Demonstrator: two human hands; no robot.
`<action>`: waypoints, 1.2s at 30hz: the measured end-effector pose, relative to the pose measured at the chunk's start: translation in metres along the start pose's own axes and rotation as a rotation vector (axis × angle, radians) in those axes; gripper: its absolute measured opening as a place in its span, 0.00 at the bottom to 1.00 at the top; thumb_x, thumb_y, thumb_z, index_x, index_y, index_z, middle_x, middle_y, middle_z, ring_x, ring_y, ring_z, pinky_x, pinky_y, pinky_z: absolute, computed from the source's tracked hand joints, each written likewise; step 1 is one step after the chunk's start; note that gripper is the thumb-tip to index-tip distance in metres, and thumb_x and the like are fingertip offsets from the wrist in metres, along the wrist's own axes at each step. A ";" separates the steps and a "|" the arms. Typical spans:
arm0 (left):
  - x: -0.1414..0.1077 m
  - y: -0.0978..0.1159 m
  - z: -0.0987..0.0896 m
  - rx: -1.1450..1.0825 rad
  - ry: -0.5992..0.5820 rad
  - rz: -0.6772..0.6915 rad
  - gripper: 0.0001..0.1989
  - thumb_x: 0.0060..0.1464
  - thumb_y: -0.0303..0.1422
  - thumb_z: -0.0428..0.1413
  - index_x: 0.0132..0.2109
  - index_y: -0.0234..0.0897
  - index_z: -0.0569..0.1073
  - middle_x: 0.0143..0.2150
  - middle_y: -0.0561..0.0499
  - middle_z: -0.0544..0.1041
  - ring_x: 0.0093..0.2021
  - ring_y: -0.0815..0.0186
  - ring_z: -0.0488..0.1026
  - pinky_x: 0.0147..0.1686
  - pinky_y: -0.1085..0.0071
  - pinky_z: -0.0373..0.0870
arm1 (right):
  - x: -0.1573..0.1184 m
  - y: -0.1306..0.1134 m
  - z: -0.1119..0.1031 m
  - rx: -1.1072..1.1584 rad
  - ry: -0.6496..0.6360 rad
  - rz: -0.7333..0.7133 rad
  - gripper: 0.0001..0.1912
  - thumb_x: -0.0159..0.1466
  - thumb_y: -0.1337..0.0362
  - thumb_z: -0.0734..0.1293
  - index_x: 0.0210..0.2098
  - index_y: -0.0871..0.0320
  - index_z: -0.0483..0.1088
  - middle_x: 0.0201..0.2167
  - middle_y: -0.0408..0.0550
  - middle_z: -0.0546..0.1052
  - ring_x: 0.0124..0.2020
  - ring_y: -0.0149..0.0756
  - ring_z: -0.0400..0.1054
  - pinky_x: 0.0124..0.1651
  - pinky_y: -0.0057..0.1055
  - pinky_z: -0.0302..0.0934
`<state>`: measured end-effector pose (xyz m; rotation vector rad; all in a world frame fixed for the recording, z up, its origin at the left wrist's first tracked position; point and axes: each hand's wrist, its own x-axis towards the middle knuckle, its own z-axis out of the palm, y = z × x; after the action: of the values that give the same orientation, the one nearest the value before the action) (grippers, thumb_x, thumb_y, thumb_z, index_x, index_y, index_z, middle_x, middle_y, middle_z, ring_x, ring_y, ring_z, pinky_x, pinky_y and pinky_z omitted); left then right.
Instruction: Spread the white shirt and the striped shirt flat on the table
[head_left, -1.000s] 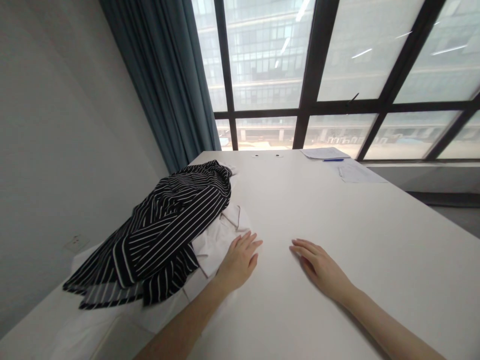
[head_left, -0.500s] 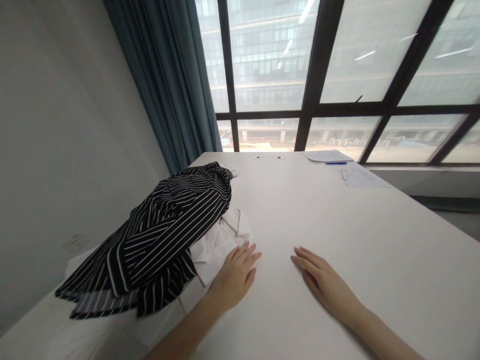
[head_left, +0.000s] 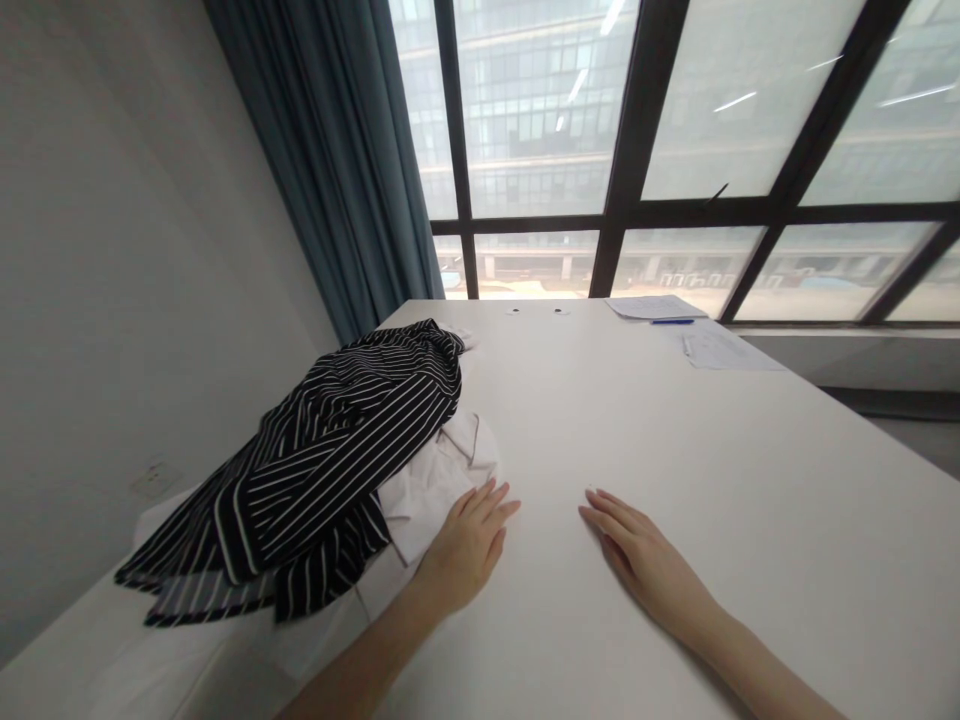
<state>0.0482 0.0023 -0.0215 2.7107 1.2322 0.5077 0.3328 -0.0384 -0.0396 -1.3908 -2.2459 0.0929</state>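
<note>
My left hand [head_left: 466, 545] lies palm down with its fingers stretched out, at the right edge of a white garment [head_left: 431, 490]. It holds nothing; whether it rests on the cloth or just beside it I cannot tell. Over the white garment lies a crumpled black garment with white stripes [head_left: 337, 430], spread along the left side of the white table [head_left: 540, 610]. My right hand [head_left: 649, 560] rests on the bare tabletop to the right, fingers extended and nothing in its grasp. A gap of table separates the two hands.
Papers [head_left: 652, 308] and a blue pen [head_left: 672, 321] lie at the far right of the table, with another sheet [head_left: 727, 351] nearer. Two small objects [head_left: 557, 311] sit near the far edge. A wall [head_left: 150, 300] and a blue curtain [head_left: 330, 170] stand on the left; windows rise behind.
The view has shifted very slightly. Both hands and the garments keep their places on the table.
</note>
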 end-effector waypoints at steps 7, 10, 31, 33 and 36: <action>0.000 0.001 -0.002 -0.012 0.003 -0.003 0.23 0.61 0.25 0.45 0.61 0.42 0.65 0.65 0.47 0.65 0.67 0.60 0.58 0.64 0.52 0.57 | 0.000 0.000 -0.002 0.025 0.023 -0.009 0.20 0.68 0.67 0.58 0.58 0.53 0.68 0.61 0.54 0.68 0.62 0.46 0.62 0.60 0.49 0.63; 0.000 0.002 -0.003 -0.009 -0.009 -0.013 0.23 0.60 0.24 0.46 0.61 0.42 0.64 0.65 0.48 0.65 0.67 0.60 0.57 0.64 0.52 0.57 | 0.000 0.001 -0.002 0.019 0.013 -0.010 0.20 0.68 0.67 0.58 0.59 0.53 0.67 0.61 0.53 0.69 0.62 0.45 0.61 0.60 0.49 0.62; 0.002 0.003 -0.001 -0.007 0.010 -0.027 0.23 0.59 0.24 0.48 0.60 0.41 0.65 0.63 0.46 0.67 0.65 0.59 0.59 0.64 0.51 0.57 | 0.003 0.001 -0.003 -0.020 -0.025 -0.011 0.20 0.67 0.68 0.58 0.58 0.56 0.67 0.60 0.54 0.69 0.61 0.45 0.62 0.60 0.48 0.62; 0.003 0.003 0.000 -0.005 0.008 -0.028 0.23 0.59 0.23 0.48 0.60 0.41 0.65 0.63 0.46 0.67 0.65 0.59 0.59 0.64 0.51 0.57 | 0.004 0.000 -0.003 -0.023 -0.029 -0.008 0.20 0.67 0.68 0.58 0.57 0.56 0.68 0.60 0.54 0.69 0.61 0.45 0.62 0.59 0.48 0.62; 0.003 0.003 -0.001 -0.007 0.012 -0.024 0.22 0.59 0.24 0.48 0.60 0.41 0.66 0.63 0.46 0.67 0.65 0.59 0.60 0.64 0.51 0.58 | 0.004 0.000 -0.003 -0.023 -0.028 -0.006 0.20 0.68 0.68 0.58 0.57 0.56 0.68 0.60 0.54 0.69 0.61 0.45 0.62 0.59 0.48 0.62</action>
<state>0.0520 0.0023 -0.0192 2.6882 1.2616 0.5244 0.3332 -0.0354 -0.0352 -1.4034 -2.2802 0.0847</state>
